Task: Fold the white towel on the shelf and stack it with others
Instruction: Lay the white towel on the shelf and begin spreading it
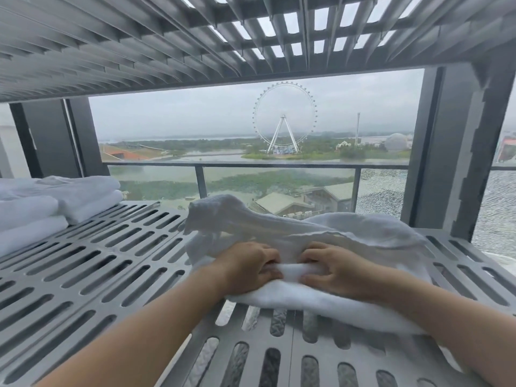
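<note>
Near shelf (92,263) front edge: left hand (248,268), right hand (337,270) both clamped on white towel (307,300); loose far layers may slump, skewing the fold.

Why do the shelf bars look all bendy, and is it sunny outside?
Head view: the wide-angle lens curves the slatted shelf and the rack above toward the edges; outside is grey, hazy daylight, so shadows are soft; the towel and both hands, left hand and right hand, look sharp.

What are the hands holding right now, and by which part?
Both the left hand and right hand grip the white towel at a bunched fold along its near side, close together.
</note>
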`<state>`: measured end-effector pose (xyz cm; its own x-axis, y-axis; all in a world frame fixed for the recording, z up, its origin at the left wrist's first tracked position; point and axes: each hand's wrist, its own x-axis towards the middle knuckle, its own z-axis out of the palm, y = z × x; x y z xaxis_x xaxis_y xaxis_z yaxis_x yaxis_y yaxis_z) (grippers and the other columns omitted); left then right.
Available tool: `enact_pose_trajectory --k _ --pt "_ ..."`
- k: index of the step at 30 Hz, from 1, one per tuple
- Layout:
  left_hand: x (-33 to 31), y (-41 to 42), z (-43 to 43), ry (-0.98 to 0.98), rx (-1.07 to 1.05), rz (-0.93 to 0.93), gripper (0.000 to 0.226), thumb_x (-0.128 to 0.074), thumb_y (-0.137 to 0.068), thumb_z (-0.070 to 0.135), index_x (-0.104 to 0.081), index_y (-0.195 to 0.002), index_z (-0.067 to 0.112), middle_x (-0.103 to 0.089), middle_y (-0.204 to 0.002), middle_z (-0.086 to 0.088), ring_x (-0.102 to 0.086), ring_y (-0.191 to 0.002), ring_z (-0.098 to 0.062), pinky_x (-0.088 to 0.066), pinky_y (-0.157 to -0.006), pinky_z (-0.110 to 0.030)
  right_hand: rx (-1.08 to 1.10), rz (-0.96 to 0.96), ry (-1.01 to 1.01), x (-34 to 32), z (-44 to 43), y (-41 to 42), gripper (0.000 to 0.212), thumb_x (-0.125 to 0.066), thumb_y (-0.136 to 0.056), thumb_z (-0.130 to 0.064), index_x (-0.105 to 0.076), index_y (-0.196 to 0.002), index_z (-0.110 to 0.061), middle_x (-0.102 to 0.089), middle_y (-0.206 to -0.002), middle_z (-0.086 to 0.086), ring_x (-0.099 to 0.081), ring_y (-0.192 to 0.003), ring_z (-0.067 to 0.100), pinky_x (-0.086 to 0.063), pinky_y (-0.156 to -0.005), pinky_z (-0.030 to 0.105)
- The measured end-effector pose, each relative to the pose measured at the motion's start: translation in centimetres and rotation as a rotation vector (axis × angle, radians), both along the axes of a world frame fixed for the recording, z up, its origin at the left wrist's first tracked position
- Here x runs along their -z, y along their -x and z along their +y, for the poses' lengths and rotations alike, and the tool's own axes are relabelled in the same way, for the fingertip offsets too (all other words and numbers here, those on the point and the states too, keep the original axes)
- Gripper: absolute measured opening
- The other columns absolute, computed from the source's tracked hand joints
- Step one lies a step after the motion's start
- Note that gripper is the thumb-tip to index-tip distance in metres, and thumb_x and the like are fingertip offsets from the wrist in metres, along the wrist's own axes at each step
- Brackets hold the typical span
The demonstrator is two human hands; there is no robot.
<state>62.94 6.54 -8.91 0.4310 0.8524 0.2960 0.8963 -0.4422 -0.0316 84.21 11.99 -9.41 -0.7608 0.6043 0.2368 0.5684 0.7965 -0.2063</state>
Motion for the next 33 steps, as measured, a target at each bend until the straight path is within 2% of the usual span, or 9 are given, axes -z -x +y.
enact_pose_trajectory --k 3,7,10,13,18,23,27,30,33 --pt "-1.0 -0.2 -1.4 0.077 0.046 -0.046 0.016 -0.056 -0.09 0.035 -0.051 -0.082 0.023 -0.058 -0.086 0.004 -0.051 -0.081 -0.019 -0.034 -0.067 -0.027 -0.046 0.002 0.01 -1.3 -1.9 0.2 0.015 -0.062 -0.085 -0.032 -0.055 -0.08 -0.019 -0.052 -0.085 -0.006 -0.05 -0.082 0.016 -0.039 -0.075 0.027" --pt "-3.4 0.7 -4.4 0.069 0.121 -0.194 0.013 -0.053 -0.091 0.036 -0.056 -0.083 0.027 -0.054 -0.074 0.011 -0.047 -0.068 -0.008 -0.037 -0.063 -0.021 -0.014 0.142 0.175 -3.6 -4.5 -1.0 0.019 -0.057 -0.087 -0.039 -0.06 -0.077 -0.024 -0.059 -0.08 -0.002 -0.054 -0.076 0.014 -0.041 -0.071 0.027" --pt "-3.6 0.9 -6.4 0.086 0.111 -0.158 0.028 -0.044 -0.093 0.042 -0.057 -0.074 0.027 -0.055 -0.064 0.008 -0.045 -0.056 -0.006 -0.036 -0.056 -0.02 0.03 0.17 0.203 -3.9 -6.0 -1.6 0.028 -0.051 -0.09 -0.041 -0.06 -0.069 -0.025 -0.055 -0.064 -0.012 -0.05 -0.053 -0.004 -0.038 -0.055 0.009" --pt "-2.5 1.2 -6.9 -0.02 0.038 -0.194 0.015 -0.052 -0.092 0.026 -0.066 -0.086 0.023 -0.062 -0.084 0.004 -0.057 -0.073 -0.013 -0.046 -0.068 -0.027 0.104 0.143 -0.021 -3.0 -6.6 -1.4 0.003 -0.062 -0.085 -0.029 -0.065 -0.086 -0.028 -0.063 -0.077 -0.016 -0.059 -0.063 -0.007 -0.042 -0.056 0.005" --pt "-1.9 1.7 -6.5 -0.158 -0.143 -0.132 0.029 -0.057 -0.085 0.023 -0.055 -0.114 0.029 -0.047 -0.128 0.004 -0.048 -0.115 -0.017 -0.046 -0.092 -0.038 0.217 0.155 -0.227 -2.8 -5.9 -0.1 0.038 -0.064 -0.08 -0.014 -0.054 -0.116 -0.021 -0.055 -0.119 0.001 -0.056 -0.078 0.011 -0.049 -0.072 0.024" --pt "-2.3 1.0 -5.2 -0.075 -0.289 -0.104 0.049 -0.06 -0.081 0.019 -0.048 -0.128 0.023 -0.048 -0.126 -0.005 -0.052 -0.113 -0.027 -0.047 -0.092 -0.041 0.508 -0.056 -0.183 -3.1 -4.5 0.4 0.059 -0.056 -0.083 -0.019 -0.034 -0.137 -0.026 -0.04 -0.14 -0.002 -0.05 -0.118 0.024 -0.045 -0.092 0.037" --pt "-2.8 1.0 -4.1 -0.022 -0.404 0.006 0.045 -0.057 -0.08 0.018 -0.049 -0.124 0.022 -0.05 -0.119 -0.004 -0.056 -0.108 -0.027 -0.051 -0.086 -0.041 0.557 -0.138 -0.151 -3.5 -3.1 0.4 0.046 -0.053 -0.085 -0.03 -0.046 -0.13 -0.027 -0.045 -0.138 -0.004 -0.049 -0.12 0.021 -0.041 -0.093 0.034" --pt "-3.1 1.0 -3.4 -0.033 -0.422 0.066 0.044 -0.055 -0.079 0.013 -0.051 -0.123 0.02 -0.05 -0.115 -0.004 -0.057 -0.105 -0.028 -0.051 -0.082 -0.039 0.498 -0.222 0.023 -3.8 -2.5 0.4 0.052 -0.062 -0.074 -0.035 -0.052 -0.126 -0.031 -0.056 -0.127 -0.003 -0.053 -0.114 0.019 -0.044 -0.094 0.029" --pt "-3.0 1.1 -2.8 -0.094 -0.425 0.129 0.038 -0.051 -0.08 0.012 -0.054 -0.118 0.019 -0.052 -0.11 -0.005 -0.059 -0.1 -0.029 -0.049 -0.073 -0.035 0.465 -0.307 -0.112 -3.8 -1.8 0.3 0.04 -0.062 -0.073 -0.034 -0.06 -0.113 -0.03 -0.062 -0.108 -0.002 -0.057 -0.105 0.021 -0.045 -0.077 0.027"
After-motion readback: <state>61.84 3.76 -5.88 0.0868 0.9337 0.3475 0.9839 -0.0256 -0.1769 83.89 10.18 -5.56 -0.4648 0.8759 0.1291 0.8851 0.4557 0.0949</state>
